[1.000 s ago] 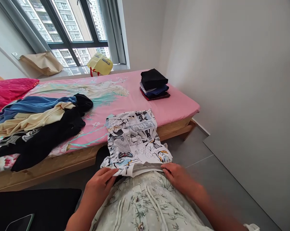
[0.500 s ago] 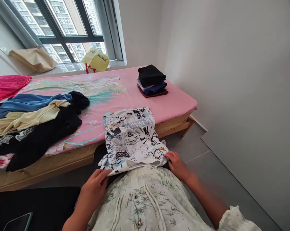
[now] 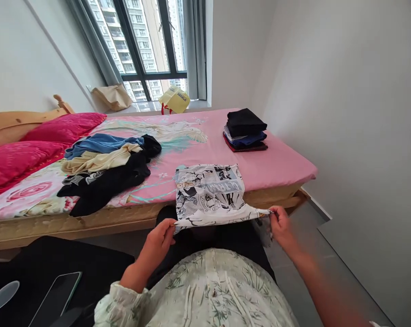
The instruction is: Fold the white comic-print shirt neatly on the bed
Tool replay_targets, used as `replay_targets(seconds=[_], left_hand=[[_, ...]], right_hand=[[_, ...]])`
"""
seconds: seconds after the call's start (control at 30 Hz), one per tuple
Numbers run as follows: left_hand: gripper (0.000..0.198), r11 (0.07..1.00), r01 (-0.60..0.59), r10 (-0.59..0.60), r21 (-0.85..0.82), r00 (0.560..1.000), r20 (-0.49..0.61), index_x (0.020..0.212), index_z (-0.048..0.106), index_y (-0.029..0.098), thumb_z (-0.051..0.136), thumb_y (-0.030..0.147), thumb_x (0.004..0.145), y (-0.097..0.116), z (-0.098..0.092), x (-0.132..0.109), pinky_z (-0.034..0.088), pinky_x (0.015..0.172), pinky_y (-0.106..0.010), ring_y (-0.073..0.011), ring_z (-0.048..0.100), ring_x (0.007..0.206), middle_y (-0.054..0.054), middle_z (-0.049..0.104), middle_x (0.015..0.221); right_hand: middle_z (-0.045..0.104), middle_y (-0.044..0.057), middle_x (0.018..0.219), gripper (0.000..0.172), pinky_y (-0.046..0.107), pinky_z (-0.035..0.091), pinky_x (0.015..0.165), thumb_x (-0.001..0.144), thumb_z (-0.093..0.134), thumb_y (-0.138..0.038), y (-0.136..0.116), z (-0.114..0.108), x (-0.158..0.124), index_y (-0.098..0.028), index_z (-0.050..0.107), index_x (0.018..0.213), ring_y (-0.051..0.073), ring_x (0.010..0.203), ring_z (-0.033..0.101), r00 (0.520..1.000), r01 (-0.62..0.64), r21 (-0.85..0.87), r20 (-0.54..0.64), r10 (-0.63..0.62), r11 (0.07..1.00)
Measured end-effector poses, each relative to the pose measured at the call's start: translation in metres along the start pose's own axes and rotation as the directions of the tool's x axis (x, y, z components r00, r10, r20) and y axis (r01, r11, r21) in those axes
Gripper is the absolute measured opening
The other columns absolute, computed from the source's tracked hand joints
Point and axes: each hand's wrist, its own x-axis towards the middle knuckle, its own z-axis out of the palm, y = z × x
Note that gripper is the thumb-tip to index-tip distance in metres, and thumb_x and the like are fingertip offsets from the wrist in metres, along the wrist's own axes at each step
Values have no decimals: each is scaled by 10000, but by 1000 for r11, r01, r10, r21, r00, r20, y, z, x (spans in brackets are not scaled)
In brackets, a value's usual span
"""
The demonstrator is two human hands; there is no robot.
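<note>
A white garment with black comic print (image 3: 208, 193) lies half on the pink bed (image 3: 277, 165), its near end lifted off my lap. My left hand (image 3: 161, 238) pinches the garment's near left corner. My right hand (image 3: 281, 223) pinches the near right corner, and the edge between them is pulled taut. I wear a pale top with a leaf pattern (image 3: 212, 290).
A heap of unfolded clothes (image 3: 106, 168), blue, cream and black, lies on the bed's left. A folded stack (image 3: 244, 129) sits at the far right. Pink pillows (image 3: 38, 145) are at the headboard. A phone (image 3: 53, 299) rests on a black surface at lower left. Bags (image 3: 174, 97) stand by the window.
Both hands moved apart and up, lifting the garment's near edge off my lap and stretching it taut. The view swung to the left, bringing the pillows and headboard in.
</note>
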Motion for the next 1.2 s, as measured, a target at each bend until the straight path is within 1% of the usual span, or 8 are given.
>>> replay_targets(seconds=[0.17, 0.33, 0.43, 0.5, 0.57, 0.67, 0.83, 1.2], left_hand=[[239, 984, -105, 139, 145, 959, -248, 943, 589, 215, 460, 408, 885, 51, -78, 64, 459, 580, -223, -146, 638, 580, 31, 624, 644], [223, 902, -88, 343, 422, 740, -579, 1034, 588, 187, 496, 342, 902, 130, -168, 84, 471, 743, -256, -138, 630, 736, 24, 676, 755], [321, 910, -141, 402, 389, 527, -749, 1122, 551, 137, 437, 382, 949, 163, -194, 82, 483, 813, -317, -127, 637, 801, 17, 651, 811], [371, 927, -234, 374, 294, 495, -785, 1162, 515, 116, 359, 399, 978, 173, -201, 86, 501, 780, -333, -97, 627, 695, 37, 596, 739], [365, 929, -221, 369, 297, 616, -696, 1110, 544, 108, 377, 400, 969, 173, -206, 96, 508, 771, -343, -70, 577, 587, 64, 531, 623], [324, 894, -116, 379, 432, 708, -595, 1025, 596, 115, 464, 392, 923, 166, -217, 115, 506, 807, -359, -60, 524, 542, 85, 484, 533], [397, 878, -153, 376, 453, 807, -456, 1061, 594, 95, 404, 422, 941, 160, -234, 140, 498, 815, -401, -97, 550, 592, 45, 524, 574], [345, 796, -47, 411, 603, 774, -482, 1011, 651, 127, 445, 387, 917, 151, -235, 144, 431, 782, -319, -96, 456, 649, 30, 493, 653]], right_hand=[[655, 4, 694, 244, 280, 456, 592, 882, 446, -375, -106, -67, 80, -208, 521, 1043, 166, 562, 608, 947, 166, 42, -284, -148, 985], [651, 35, 836, 271, 248, 444, 685, 921, 448, -299, -220, -148, 98, -150, 592, 1097, 118, 723, 606, 556, 495, -350, -576, -599, 795], [646, 92, 1044, 367, 277, 436, 832, 979, 356, -309, -260, -180, 87, -99, 590, 1167, 143, 938, 610, 312, 563, -526, -578, -754, 637], [632, 110, 1088, 392, 280, 425, 848, 989, 333, -314, -271, -191, 86, -75, 592, 1161, 145, 965, 601, 197, 602, -552, -598, -777, 577], [645, 91, 1001, 367, 280, 418, 785, 976, 366, -310, -272, -194, 95, -83, 608, 1132, 130, 881, 599, 253, 606, -569, -525, -813, 556], [637, 28, 820, 324, 265, 376, 699, 945, 427, -308, -262, -189, 116, -108, 627, 1104, 95, 750, 553, 478, 547, -598, -351, -805, 586], [591, -8, 708, 325, 232, 341, 647, 950, 418, -308, -247, -169, 146, -84, 615, 1079, 36, 601, 427, 566, 559, -477, -378, -733, 678], [612, 22, 644, 276, 256, 375, 608, 917, 468, -318, -246, -157, 154, -112, 641, 980, 55, 547, 487, 794, 483, -338, -219, -567, 808]])
